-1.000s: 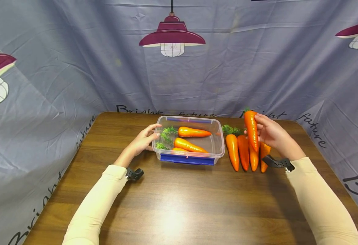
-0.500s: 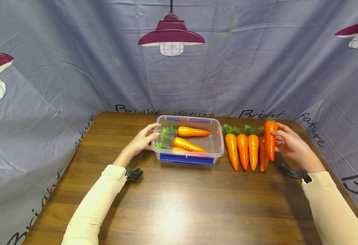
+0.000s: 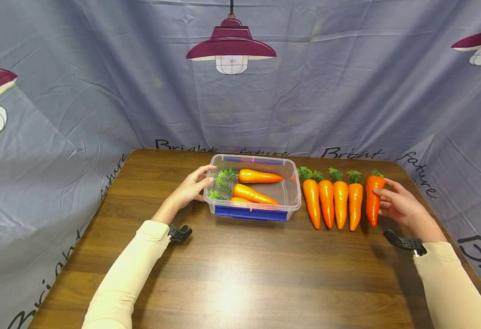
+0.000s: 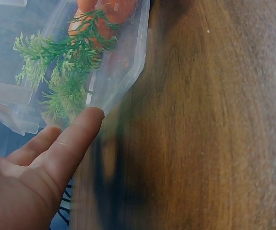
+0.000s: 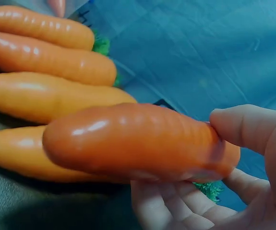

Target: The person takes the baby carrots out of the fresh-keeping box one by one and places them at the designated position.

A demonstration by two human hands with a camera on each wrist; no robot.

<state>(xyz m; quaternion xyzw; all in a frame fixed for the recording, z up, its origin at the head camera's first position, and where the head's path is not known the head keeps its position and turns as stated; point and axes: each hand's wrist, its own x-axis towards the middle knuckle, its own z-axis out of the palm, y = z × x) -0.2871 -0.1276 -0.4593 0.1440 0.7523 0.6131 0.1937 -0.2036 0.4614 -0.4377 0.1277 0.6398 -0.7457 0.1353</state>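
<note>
My right hand (image 3: pixel 402 208) grips an orange carrot (image 3: pixel 373 201) at the right end of a row, thumb on one side and fingers on the other. In the right wrist view that carrot (image 5: pixel 142 141) points its tip toward the camera, with neighbouring carrots (image 5: pixel 46 96) behind it. To its left, several carrots (image 3: pixel 340 205) lie side by side, green tops toward the back. My left hand (image 3: pixel 188 187) rests against the left end of a clear plastic box (image 3: pixel 297 192), its fingers (image 4: pixel 75 143) fairly straight. Inside the box, a few carrots (image 3: pixel 261 177) lie with their leafy tops toward that hand.
The box has blue clips (image 3: pixel 250 213) along its long sides and no lid on it. Everything stands on a brown wooden table (image 3: pixel 265 269). A grey printed curtain (image 3: pixel 256 109) hangs behind the table and at both sides.
My right hand has moved right and down with the carrot, from above the row to its right end. The carrots under it are now uncovered. My left hand and the box stay in place.
</note>
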